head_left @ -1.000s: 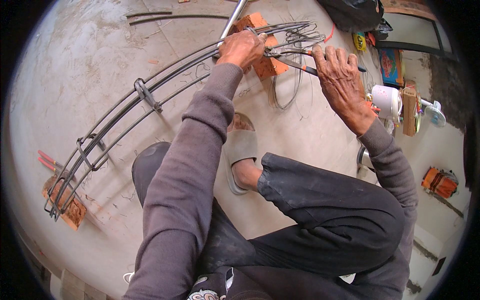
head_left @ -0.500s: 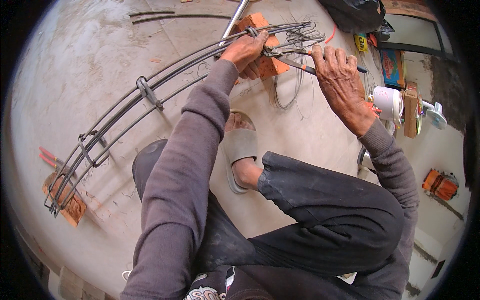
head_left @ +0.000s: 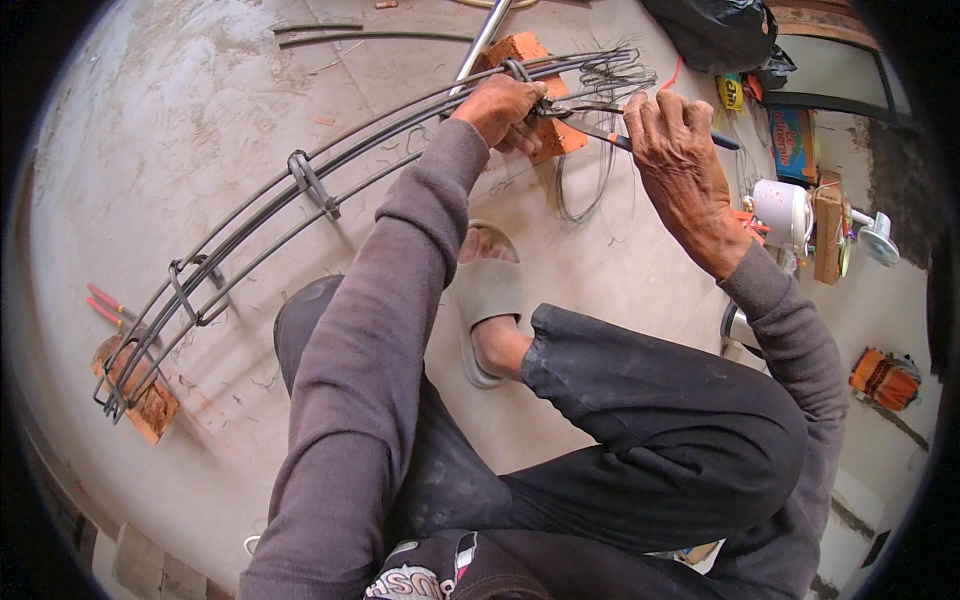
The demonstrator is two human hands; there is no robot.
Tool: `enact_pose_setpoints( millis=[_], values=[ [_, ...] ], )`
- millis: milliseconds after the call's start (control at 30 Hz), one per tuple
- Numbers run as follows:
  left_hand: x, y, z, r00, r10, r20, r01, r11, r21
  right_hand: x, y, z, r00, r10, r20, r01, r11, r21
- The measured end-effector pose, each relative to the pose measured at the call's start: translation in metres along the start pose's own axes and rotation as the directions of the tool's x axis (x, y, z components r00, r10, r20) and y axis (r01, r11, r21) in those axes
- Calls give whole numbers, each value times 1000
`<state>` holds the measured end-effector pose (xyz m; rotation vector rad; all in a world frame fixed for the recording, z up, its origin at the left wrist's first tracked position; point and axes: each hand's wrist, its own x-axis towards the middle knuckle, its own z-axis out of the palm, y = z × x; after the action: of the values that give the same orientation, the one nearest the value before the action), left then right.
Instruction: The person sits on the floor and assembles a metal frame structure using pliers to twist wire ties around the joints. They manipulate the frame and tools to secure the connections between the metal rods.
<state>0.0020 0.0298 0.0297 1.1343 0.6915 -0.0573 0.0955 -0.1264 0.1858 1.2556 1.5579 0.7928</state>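
A long cage of dark steel rebar [head_left: 232, 230], bent by the lens, runs from lower left to top centre, with stirrups around its bars. My left hand [head_left: 503, 108] grips it near its far end, fingers closed beside a stirrup. The jaws of a pair of nippers [head_left: 598, 133] are at the bars by my left fingertips; what they bite on is too small to tell. My right hand [head_left: 685, 175] is wrapped round the nippers' handles. An orange brick [head_left: 567, 140] lies under this end of the cage. Loose tie wire [head_left: 615, 78] spreads beside it.
Another brick [head_left: 155, 410] supports the cage's other end, near red-handled pliers [head_left: 106, 300]. Loose rods [head_left: 370, 37] and a metal tube [head_left: 486, 42] lie beyond. At right are a black bag [head_left: 715, 35], a white pot-like container [head_left: 782, 210] and an orange bundle [head_left: 886, 380]. My sandalled foot [head_left: 490, 290] stands below the cage.
The whole view has shifted slightly, so the cage sits a little further right. My right hand has turned slightly on the nippers' handles; my left hand keeps its grip.
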Motion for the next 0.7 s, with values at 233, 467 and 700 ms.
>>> enact_pose_setpoints(
  millis=[233, 467, 700],
  values=[
    [5, -8, -2, 995, 100, -7, -100, 995, -27, -1, -12, -6, 989, 92, 118, -99, 994, 55],
    [-4, -1, 0, 994, 97, -50, -96, 995, 32, -8, -15, 1, 974, 179, 137, -206, 954, 219],
    [-3, -3, 2, 991, 119, -61, -115, 991, 67, -18, -25, 15, 946, 309, 97, -324, 888, 326]
  ],
)
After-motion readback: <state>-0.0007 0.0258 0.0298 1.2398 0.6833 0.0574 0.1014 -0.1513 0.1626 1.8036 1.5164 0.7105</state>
